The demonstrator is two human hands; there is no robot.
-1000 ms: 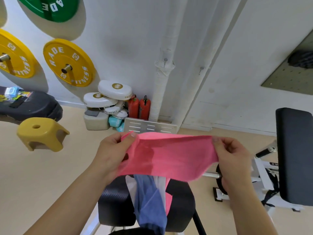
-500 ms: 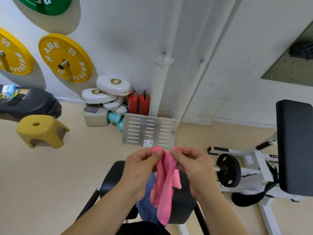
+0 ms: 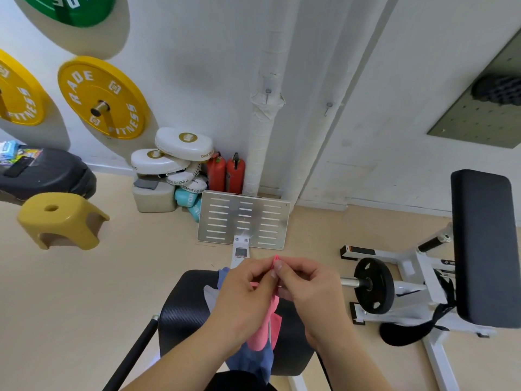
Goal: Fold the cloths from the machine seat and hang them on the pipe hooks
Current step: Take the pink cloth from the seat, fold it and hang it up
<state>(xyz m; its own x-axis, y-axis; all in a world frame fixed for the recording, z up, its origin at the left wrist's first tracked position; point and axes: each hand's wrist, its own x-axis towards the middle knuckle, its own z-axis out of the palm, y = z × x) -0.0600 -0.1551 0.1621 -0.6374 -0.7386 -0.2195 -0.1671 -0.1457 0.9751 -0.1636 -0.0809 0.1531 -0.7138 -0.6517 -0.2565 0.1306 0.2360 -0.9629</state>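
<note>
Pink cloth [image 3: 263,334] largely behind left hand [image 3: 242,300]

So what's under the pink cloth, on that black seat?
A blue cloth and a white cloth lie on the seat; the pink cloth and left hand hide the rest.

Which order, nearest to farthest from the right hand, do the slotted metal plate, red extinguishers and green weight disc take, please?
1. Slotted metal plate, low, straight ahead of the right hand.
2. Red extinguishers, behind it by the wall.
3. Green weight disc, top left on the wall.

L grip [image 3: 244,299] & R grip [image 3: 308,289] pinching, pressed together.
</note>
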